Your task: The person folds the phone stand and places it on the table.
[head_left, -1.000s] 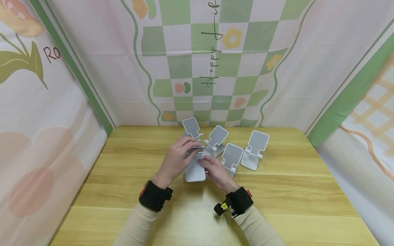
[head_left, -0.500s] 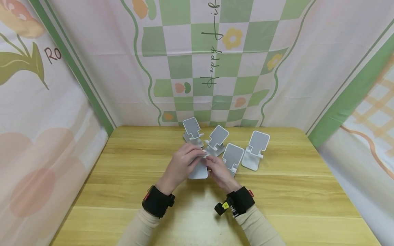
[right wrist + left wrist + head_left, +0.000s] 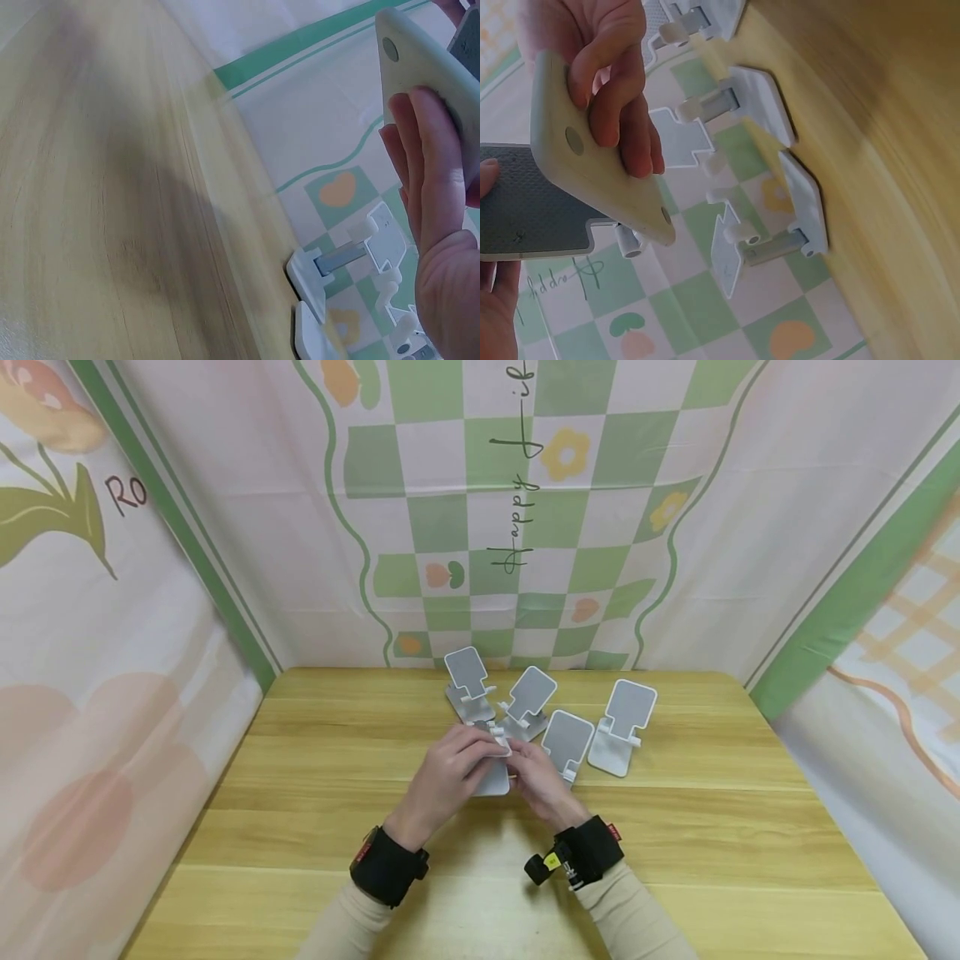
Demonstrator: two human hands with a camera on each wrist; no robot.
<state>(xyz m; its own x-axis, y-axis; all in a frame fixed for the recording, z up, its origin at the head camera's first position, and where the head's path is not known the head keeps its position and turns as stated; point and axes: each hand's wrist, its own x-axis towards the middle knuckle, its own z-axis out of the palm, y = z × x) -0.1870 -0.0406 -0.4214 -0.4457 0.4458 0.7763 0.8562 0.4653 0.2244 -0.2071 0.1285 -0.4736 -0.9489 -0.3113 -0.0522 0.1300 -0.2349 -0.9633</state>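
Observation:
A white and grey folding phone stand is held between both hands at the middle of the table. My left hand [image 3: 450, 768] pinches its padded plate [image 3: 532, 202], thumb on the grey pad and fingers behind it. The right hand [image 3: 536, 777] grips the stand's white base [image 3: 592, 150] from the right. In the right wrist view, the right fingers [image 3: 427, 157] lie along the base's underside, where a round foot shows. The plate is tilted over the base, and part of the hinge is hidden by the hands.
Several more unfolded phone stands are beyond the hands: a back-left one [image 3: 467, 672], a middle one [image 3: 531, 692], a nearer one [image 3: 567, 739] and a right-hand one [image 3: 630, 710]. A printed cloth [image 3: 517, 510] hangs behind the wooden table [image 3: 712, 827].
My left hand has moved slightly right and toward the body, tilting the padded plate down nearer the base. The held stand has shifted a little right; the other stands stay put.

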